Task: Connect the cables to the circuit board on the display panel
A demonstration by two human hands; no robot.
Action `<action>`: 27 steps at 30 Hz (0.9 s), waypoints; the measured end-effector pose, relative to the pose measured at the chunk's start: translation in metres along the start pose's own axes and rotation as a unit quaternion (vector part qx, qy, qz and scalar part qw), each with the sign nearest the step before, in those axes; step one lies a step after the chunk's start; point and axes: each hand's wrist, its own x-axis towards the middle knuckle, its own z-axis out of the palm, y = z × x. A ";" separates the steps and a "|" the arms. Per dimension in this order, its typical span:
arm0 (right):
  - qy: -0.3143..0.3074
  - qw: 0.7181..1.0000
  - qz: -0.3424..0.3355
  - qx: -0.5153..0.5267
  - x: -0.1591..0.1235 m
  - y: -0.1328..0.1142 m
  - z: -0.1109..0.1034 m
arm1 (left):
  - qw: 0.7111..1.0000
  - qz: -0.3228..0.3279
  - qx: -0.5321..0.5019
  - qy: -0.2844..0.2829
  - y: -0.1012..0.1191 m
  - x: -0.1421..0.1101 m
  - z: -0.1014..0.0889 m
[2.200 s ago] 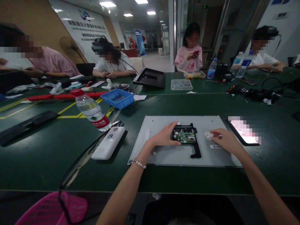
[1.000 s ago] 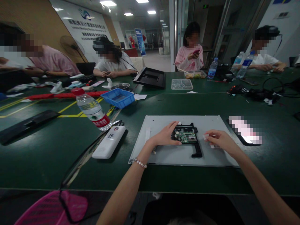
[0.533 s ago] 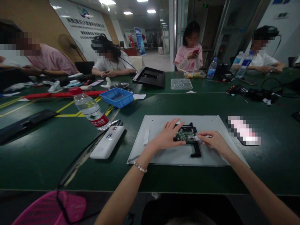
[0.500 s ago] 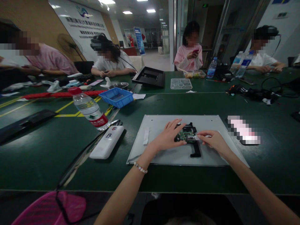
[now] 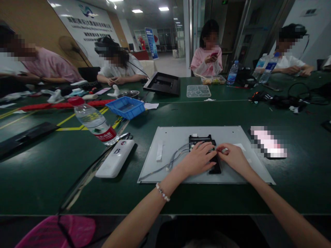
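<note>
Both hands over black plastic bracket, which lies flat around the middle of light-grey rectangular metal panel on dark-green counter. Left hand: palm down, fingers stretched forward and right, nearly side by side, thumb held apart below; covers most of bracket's middle. Left forearm slants up from bottom edge, beaded bracelet at wrist. Right hand: comes in from lower right, wrist bent inward, thumb and index drawn together at bracket's right edge, other fingers curled. Fingertips of the two hands almost meet; too small and dim to tell what, if anything, the right one pinches. Thin grey cables run from bracket to panel's lower-left corner. White strip on panel, left of cables. Black-edged phone just right of panel.
</note>
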 end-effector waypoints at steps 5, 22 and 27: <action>-0.005 0.998 -0.030 -0.058 -0.001 0.000 -0.001 | 1.000 -0.007 -0.010 0.005 0.001 0.000 0.002; 0.107 0.903 0.250 -0.333 0.009 0.127 -0.123 | 1.000 -0.006 -0.011 0.004 0.001 0.000 0.001; 0.149 0.894 0.238 -0.349 0.004 0.115 -0.120 | 1.000 -0.010 -0.010 -0.002 0.000 -0.001 0.002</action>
